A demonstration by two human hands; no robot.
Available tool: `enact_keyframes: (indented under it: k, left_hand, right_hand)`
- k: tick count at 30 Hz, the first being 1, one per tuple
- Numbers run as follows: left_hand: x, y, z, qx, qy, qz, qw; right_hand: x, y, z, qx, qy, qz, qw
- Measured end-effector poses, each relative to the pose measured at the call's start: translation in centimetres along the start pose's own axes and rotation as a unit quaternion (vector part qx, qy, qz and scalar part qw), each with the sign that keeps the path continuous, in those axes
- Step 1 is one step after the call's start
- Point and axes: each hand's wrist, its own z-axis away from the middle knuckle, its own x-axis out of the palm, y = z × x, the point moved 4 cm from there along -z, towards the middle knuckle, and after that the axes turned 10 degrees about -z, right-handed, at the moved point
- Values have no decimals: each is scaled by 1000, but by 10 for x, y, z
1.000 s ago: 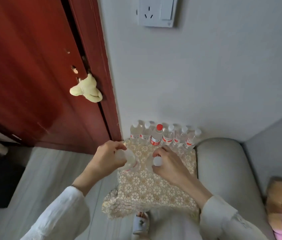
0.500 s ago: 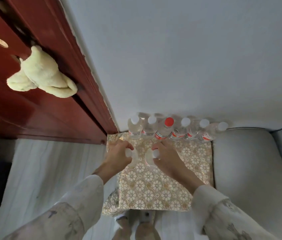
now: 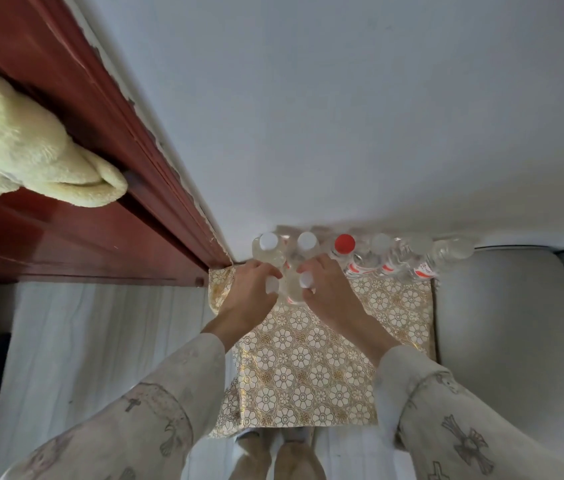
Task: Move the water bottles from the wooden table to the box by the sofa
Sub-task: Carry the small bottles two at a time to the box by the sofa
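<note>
both hands are down at the far left of the box (image 3: 311, 368), which is draped in a gold flower-patterned cloth and stands between the door (image 3: 76, 216) and the sofa (image 3: 516, 341). the left hand (image 3: 251, 294) curls round one bottle (image 3: 272, 285), the right hand (image 3: 325, 289) curls round a second bottle (image 3: 306, 280); only their white caps and a bit of clear body show between the fingers. both bottles are upright, side by side, just in front of the row. whether their bases already touch the cloth i cannot tell.

along the far edge, against the wall, a row of six bottles (image 3: 360, 254) stands close together, five with white caps and one with a red cap (image 3: 345, 243).

my reading: the job is well along. six are delivered, two more are being set down now. the wooden table is out of view, so how many are left there cannot be told. next would be letting go and going back for more, if any remain.
</note>
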Motion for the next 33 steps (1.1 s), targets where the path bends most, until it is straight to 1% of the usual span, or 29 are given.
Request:
enact_keyframes:
  k: [5,9,13,17,20,23,25,28,31,33]
  left_hand:
    - [-2,3,0,-7,0,-2,1000]
    - [-10,7,11,-23,-7,50,998]
    - [-26,15,25,-27,-25,58,998]
    - [-59,21,59,-29,7,64,998]
    - [-92,18,106,-39,37,91,994]
    - [-127,5,157,-60,94,137,984]
    - [-145,-5,191,-81,146,163,972]
    - [-163,-12,241,-119,225,174,951]
    - [-167,-12,305,-166,307,204,915]
    - [-163,-6,355,-184,373,223,882]
  right_hand:
    - [1,2,2,11,15,-26,999]
    - [-4,1,11,48,-9,-84,995]
    - [-17,-13,29,72,-22,-98,992]
    - [-42,-48,52,69,26,-92,993]
    - [-62,-92,72,32,45,-123,991]
    - [-73,-137,90,-29,13,-150,988]
    - [-77,-164,102,-64,-23,-164,984]
    - [-75,-205,116,-136,-89,-153,975]
    - [-59,-244,143,-200,-182,-138,953]
    - [-47,-269,168,-245,-244,-123,930]
